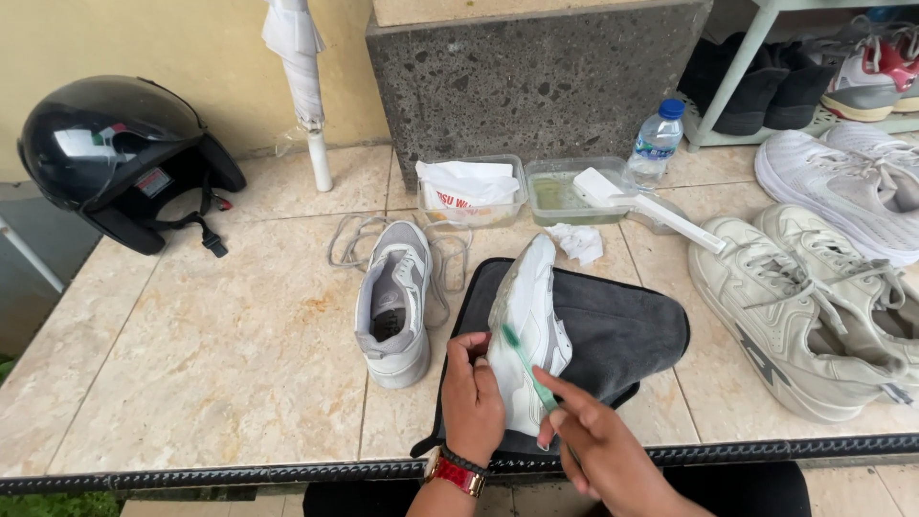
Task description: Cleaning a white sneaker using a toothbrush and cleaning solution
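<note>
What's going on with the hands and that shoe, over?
Left hand grips white sneaker tipped on its side. Right hand holds green toothbrush, bristles on sole. Dark towel underneath. Nothing blocking.

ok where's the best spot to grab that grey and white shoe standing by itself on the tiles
Probably the heel collar of the grey and white shoe, reached from above: it stands upright with its opening facing up and heel toward you, and the laces are out, so fingers can likely hook inside the rim.

Right hand [603, 450] cut off at the bottom edge; its palm hides the toothbrush [528, 369] handle's end. White sneakers [842, 182] at the floor's right edge run out of view. Umbrella [299, 77] top is cropped.
</note>
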